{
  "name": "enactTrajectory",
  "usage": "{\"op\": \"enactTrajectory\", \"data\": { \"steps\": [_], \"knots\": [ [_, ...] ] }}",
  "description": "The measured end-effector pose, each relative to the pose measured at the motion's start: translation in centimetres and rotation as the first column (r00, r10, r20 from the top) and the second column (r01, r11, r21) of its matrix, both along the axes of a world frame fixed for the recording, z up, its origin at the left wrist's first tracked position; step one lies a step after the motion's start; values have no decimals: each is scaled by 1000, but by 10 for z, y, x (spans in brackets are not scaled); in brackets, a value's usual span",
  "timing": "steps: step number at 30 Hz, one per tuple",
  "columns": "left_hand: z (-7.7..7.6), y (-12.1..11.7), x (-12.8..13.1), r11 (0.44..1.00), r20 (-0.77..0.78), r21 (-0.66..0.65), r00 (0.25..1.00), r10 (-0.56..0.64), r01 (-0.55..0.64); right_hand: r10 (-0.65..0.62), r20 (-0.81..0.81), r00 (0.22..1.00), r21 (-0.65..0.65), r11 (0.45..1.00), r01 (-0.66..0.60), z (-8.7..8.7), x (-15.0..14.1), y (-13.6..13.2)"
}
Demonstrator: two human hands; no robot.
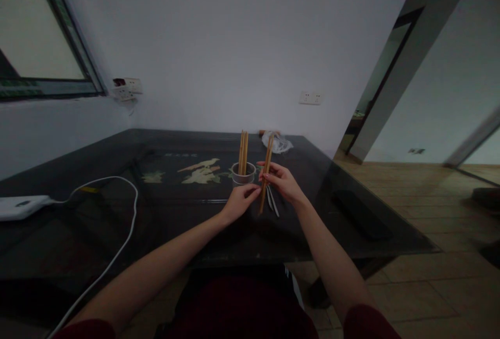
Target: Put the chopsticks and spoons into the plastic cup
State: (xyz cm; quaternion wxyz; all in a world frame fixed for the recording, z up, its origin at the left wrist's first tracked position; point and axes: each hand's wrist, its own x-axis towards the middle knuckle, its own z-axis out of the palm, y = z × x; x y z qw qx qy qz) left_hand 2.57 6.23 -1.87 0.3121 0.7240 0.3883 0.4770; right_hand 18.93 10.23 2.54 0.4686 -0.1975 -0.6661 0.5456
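My right hand [284, 181] is closed around a few wooden chopsticks [268, 159], held nearly upright and tilted a little. My left hand [241, 202] has its thumb and fingers brought together at the side of these chopsticks, below the right fingertips. Just behind the left hand stands a round grey cup [244, 178], its lower part covered by that hand. Several more chopsticks [243, 152] rise from the cup. Slim silvery utensils [274, 204], perhaps spoons, lie on the dark table under my right hand; their upper ends are hidden.
A crumpled clear plastic bag [279, 142] lies behind my right hand. The glossy dark table [187, 214] has a bird-and-flower picture on it. A black flat object [361, 214] rests at right. At left is a white power bank [23, 208] with a white cable [135, 209].
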Motion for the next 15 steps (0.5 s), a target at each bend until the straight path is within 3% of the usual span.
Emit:
{"op": "enactTrajectory", "data": {
  "steps": [9,15],
  "knots": [
    [-2,1,-4,997,9,45,998,54,-54,-22,81,997,114,993,12,1,-1,-3],
    [3,0,-6,994,-24,71,996,91,-89,-133,137,981,192,976,106,0,-4,-3]
  ]
}}
